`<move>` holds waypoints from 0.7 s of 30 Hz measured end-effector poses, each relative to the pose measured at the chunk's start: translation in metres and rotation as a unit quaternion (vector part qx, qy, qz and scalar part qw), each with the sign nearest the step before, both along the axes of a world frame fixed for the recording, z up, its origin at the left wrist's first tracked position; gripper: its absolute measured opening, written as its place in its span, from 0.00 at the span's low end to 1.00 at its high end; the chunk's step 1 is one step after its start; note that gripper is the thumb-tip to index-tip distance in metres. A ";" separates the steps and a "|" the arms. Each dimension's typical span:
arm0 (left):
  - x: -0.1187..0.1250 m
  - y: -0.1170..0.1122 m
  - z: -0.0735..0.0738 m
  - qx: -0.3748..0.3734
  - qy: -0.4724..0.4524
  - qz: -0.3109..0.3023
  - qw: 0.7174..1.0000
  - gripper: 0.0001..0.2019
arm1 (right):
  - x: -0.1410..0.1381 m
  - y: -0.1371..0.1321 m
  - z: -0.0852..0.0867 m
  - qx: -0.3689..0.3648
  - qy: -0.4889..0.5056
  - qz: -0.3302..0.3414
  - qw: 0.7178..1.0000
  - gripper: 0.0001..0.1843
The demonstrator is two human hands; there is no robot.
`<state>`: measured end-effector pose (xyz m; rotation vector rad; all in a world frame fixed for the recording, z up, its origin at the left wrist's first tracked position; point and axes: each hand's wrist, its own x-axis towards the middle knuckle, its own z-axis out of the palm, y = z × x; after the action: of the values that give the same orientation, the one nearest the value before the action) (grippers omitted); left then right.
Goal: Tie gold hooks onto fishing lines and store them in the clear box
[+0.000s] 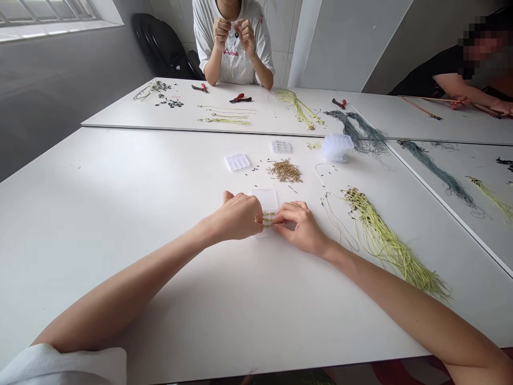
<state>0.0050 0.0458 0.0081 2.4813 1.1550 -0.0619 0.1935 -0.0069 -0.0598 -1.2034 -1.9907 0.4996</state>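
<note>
My left hand [237, 216] and my right hand [298, 224] meet over a small clear plastic box [265, 200] on the white table [120, 214]. Both hands have their fingers pinched together around small gold metal pieces [268, 218] lying in the box. A pile of the same gold pieces [285, 170] lies just beyond. A bundle of yellow-green cords [380, 238] with dark beads stretches out to the right of my right hand.
Two more clear boxes [237, 161] [280, 146] and a white mesh pouch [336, 147] lie farther back. A person in a white shirt [232, 43] sits opposite, handling a cord. Pliers [240, 98], grey cords [360, 131] and more yellow cords [298, 107] lie there.
</note>
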 end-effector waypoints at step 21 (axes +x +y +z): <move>0.001 -0.038 0.006 0.143 0.069 -0.123 0.980 0.11 | 0.000 0.000 0.000 -0.010 0.001 0.000 1.000 0.07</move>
<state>0.0065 0.0079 0.0143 2.9066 0.9572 -0.1484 0.1935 -0.0071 -0.0596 -1.2155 -1.9881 0.5223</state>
